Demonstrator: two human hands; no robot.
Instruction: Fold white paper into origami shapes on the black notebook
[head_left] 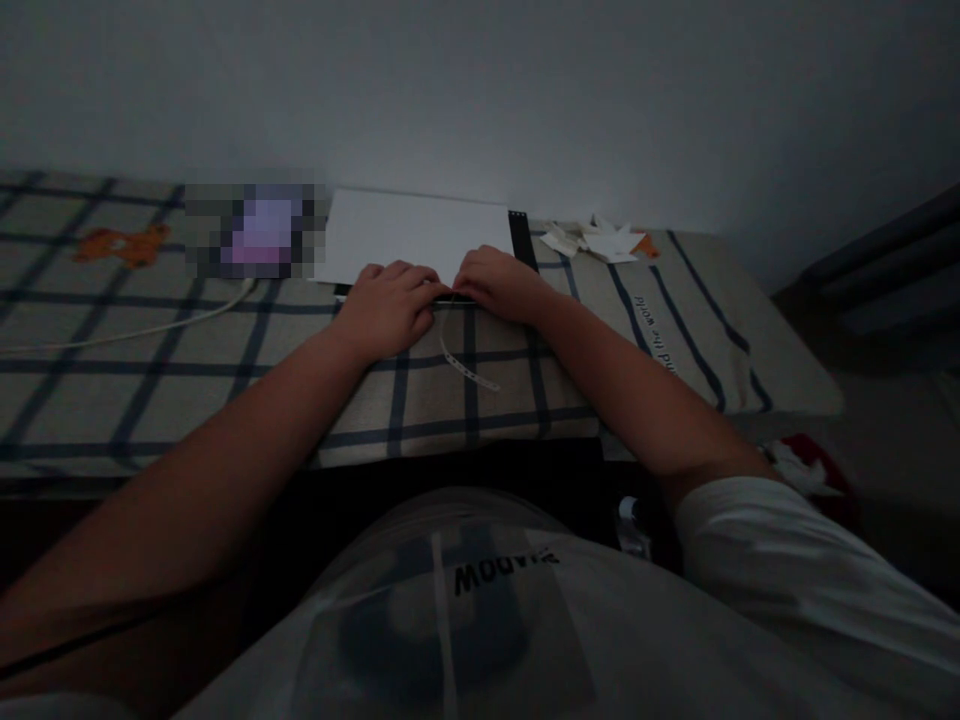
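Note:
A thin white paper strip [471, 375] with a row of small holes hangs in a curve over the cloth's front. Its upper end reaches the spot where my fingertips meet. My right hand [504, 284] is closed, thumb and fingers pinching there. From the other side, my left hand [391, 308] is curled with its fingertips at the same spot; its exact grip is partly hidden. Both hands rest over the near edge of a white paper sheet [416, 228]. Beneath the sheet lies a black backing [522, 240] with small holes along its far edge.
A checked cloth [300, 385] covers the table. To the left lie a blurred-out phone [262, 232] with a white cable [165, 328] and an orange cut-out [124, 245]. Crumpled paper scraps [604, 240] lie at the right. The wall [450, 90] rises behind.

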